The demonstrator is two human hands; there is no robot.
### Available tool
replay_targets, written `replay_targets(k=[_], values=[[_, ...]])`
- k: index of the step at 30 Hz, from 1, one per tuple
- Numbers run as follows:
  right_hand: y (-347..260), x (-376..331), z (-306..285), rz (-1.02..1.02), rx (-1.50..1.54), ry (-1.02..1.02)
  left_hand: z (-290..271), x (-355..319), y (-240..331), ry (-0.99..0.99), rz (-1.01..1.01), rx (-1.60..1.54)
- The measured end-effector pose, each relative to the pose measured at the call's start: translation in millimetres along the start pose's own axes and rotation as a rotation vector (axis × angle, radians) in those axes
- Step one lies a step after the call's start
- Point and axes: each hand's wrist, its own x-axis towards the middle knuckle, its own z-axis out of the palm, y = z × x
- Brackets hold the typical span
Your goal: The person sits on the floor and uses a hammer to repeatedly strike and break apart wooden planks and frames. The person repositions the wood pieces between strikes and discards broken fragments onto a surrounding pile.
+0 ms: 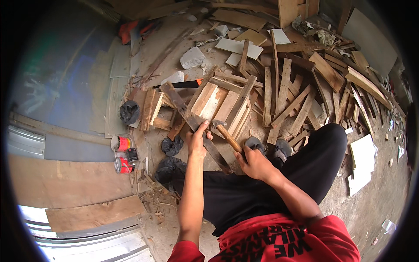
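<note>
My left hand (198,140) is closed around a long dark wooden plank (183,110), which slants from upper left down toward my lap. In my right hand (252,163) is a hammer, gripped by its wooden handle (230,139). The hammer's metal head (217,124) is right beside the plank and the fingers of my left hand; whether it touches the plank I cannot tell. Just beyond the plank lies a slatted wooden frame (222,101), made of light and dark boards. The plank hides part of the frame's near left side.
Scrap boards (301,100) are heaped on the right. A black handsaw (185,84) with an orange part lies behind the plank. Red cans (122,143), black plastic bags (172,146) and a smaller wooden frame (158,111) stand on the left. A white block (192,58) lies farther back.
</note>
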Motion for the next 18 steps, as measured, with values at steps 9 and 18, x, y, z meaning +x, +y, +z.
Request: replay_targets(k=[9,18], values=[[17.5,3.5,27.4,-0.034,-0.117,0.013,-17.0,-8.8,-24.0,0.087,-0.080,-0.117],[22.1,3.1,31.7,-0.063,-0.256,0.058,-35.4,-6.8,-46.5,0.039,-0.022,-0.112]])
